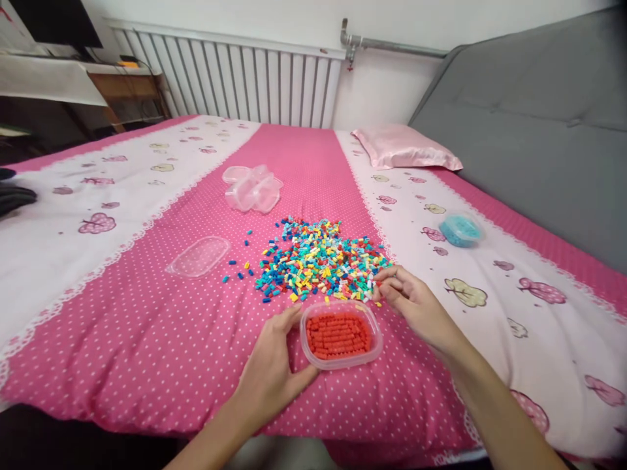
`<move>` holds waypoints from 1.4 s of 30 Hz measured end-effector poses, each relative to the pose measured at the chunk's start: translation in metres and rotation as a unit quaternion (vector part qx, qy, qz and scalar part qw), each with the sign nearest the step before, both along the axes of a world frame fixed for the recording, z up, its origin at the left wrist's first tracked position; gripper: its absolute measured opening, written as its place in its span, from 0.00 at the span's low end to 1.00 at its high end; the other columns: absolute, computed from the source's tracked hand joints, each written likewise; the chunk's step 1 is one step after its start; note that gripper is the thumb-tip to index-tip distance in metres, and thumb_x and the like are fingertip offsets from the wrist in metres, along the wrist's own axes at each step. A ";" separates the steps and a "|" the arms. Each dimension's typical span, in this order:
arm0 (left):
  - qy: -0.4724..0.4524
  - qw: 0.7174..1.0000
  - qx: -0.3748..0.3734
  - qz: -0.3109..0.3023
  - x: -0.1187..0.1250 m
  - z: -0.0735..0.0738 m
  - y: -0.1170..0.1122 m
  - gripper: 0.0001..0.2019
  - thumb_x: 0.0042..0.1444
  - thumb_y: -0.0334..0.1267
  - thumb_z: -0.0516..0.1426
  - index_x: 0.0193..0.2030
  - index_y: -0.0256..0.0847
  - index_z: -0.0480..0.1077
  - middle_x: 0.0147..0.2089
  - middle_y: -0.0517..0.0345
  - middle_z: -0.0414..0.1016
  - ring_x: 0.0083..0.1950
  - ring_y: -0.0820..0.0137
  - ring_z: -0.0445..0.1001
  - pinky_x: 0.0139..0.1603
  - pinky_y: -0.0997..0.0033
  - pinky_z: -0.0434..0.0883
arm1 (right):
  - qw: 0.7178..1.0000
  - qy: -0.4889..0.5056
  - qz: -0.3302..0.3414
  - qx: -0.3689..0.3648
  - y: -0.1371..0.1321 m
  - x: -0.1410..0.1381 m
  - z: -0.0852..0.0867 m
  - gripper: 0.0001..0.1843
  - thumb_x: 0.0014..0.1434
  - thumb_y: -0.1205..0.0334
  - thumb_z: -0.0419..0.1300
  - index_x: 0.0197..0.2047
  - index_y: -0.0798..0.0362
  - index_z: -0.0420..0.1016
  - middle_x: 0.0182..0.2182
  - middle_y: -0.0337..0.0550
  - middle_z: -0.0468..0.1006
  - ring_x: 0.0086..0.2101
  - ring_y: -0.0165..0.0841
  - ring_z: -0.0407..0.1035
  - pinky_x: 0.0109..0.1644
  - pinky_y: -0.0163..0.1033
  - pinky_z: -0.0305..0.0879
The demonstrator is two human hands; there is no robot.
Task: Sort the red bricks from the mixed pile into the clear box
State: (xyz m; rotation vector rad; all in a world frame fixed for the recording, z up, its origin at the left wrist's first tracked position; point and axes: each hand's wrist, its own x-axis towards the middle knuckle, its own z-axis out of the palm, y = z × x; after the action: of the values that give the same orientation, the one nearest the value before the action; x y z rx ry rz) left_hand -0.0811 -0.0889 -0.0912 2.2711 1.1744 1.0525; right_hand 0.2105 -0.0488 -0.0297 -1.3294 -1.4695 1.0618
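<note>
A clear plastic container (pixel 341 362) stands near the bed's front edge, packed with rows of small red building blocks (pixel 339 335). My left hand (pixel 272 356) grips its left side, fingers behind and thumb along the front. Beyond the container lies a loose heap of mixed-colour building blocks (pixel 323 258), mostly blue, teal, yellow and red. At the heap's right edge, my right hand (pixel 404 297) has its fingers pinched together. A bit of red shows at the fingertips and looks like a small red block, partly hidden by the fingers.
Left of the heap lies a clear lid (pixel 200 256), with stray blocks between. Farther back are stacked empty clear containers (pixel 253 189). A lidded container of light blue pieces (pixel 460 230) sits at right. A pink pillow (pixel 406 149) leans toward the grey headboard (pixel 529 124).
</note>
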 end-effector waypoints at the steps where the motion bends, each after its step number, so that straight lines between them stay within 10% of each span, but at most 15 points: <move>1: 0.002 1.000 -0.003 -0.002 0.000 0.000 0.000 0.42 0.60 0.42 0.66 0.74 0.49 0.47 0.64 0.43 0.71 0.63 0.50 0.74 0.61 0.44 0.74 | 1.000 -0.015 -0.001 0.009 0.001 0.000 0.003 0.20 0.61 0.41 0.63 0.44 0.48 0.71 0.28 0.39 0.77 0.29 0.34 0.70 0.35 0.38 0.63; 15: -0.016 1.000 -0.006 -0.006 0.001 0.000 0.001 0.38 0.60 0.42 0.65 0.73 0.52 0.51 0.63 0.46 0.72 0.61 0.50 0.75 0.59 0.43 0.76 | 0.984 -0.115 0.122 0.063 -0.001 -0.054 0.033 0.08 0.70 0.63 0.52 0.45 0.44 0.72 0.37 0.39 0.81 0.41 0.36 0.76 0.48 0.43 0.67; 42: -0.018 1.000 -0.018 -0.008 0.004 0.002 -0.001 0.34 0.60 0.43 0.65 0.70 0.49 0.56 0.62 0.46 0.72 0.61 0.51 0.74 0.60 0.45 0.74 | 0.911 -0.383 -0.004 0.155 -0.025 -0.067 0.012 0.14 0.58 0.77 0.62 0.27 0.48 0.70 0.29 0.40 0.77 0.34 0.38 0.72 0.38 0.41 0.63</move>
State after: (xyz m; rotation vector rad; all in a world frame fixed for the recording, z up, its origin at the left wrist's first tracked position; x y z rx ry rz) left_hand -0.0770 -0.0901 -0.0893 2.2217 1.1493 1.0527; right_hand 0.1437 -0.0738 -0.0179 -1.5884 -2.0836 0.2459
